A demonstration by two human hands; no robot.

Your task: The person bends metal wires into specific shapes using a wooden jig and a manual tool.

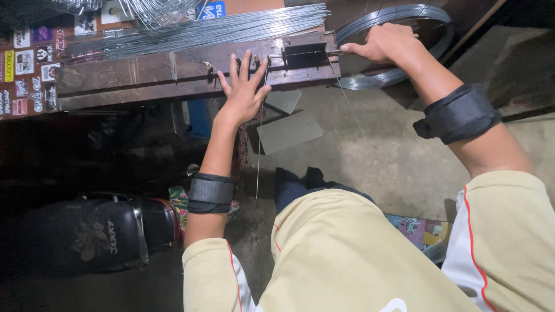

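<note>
Steel wire, thin and straight, hangs from your left hand, fingers splayed wide on the brown metal table. Your right hand curls closed around the grey wire coil beside the table.

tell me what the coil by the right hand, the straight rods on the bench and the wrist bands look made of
Coil: thin bare steel wire, going by its grey metallic sheen.
Straight rods: the same shiny grey wire, cut straight, probably galvanised.
Wrist bands: matte black, soft-looking, likely fabric or neoprene.
Bench: dull brown, seemingly rusted metal or worn wood.
</note>
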